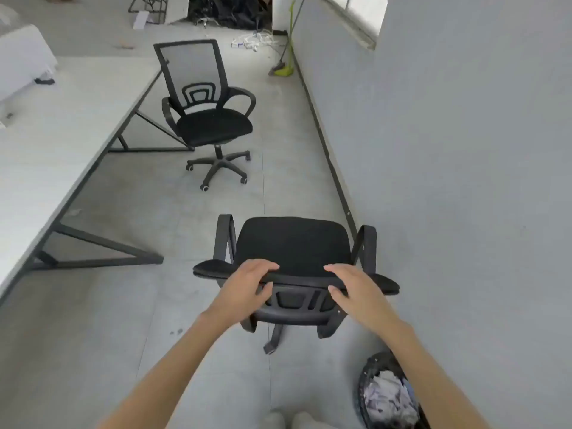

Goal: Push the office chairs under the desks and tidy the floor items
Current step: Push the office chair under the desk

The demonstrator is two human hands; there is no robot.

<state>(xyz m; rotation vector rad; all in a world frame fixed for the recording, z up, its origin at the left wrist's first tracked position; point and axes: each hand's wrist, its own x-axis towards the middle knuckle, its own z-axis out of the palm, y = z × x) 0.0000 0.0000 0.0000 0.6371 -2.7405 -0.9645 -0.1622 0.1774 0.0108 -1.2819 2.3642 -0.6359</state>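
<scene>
A black mesh office chair (294, 243) stands right below me on the grey floor, its seat pointing away from me. My left hand (244, 284) and my right hand (356, 289) both grip the top edge of its backrest, fingers over the front and thumbs behind. A second black office chair (213, 125) stands farther off, beside the long white desk (62, 134) on the left, its seat turned towards me and outside the desk. White cables and papers (253, 41) lie scattered on the floor at the back.
A grey partition wall (448, 181) runs along the right. A black mesh waste bin (390, 394) full of crumpled paper stands by my right forearm. A green broom (286, 57) leans on the wall at the back. Black desk legs (102, 246) reach onto the floor at left.
</scene>
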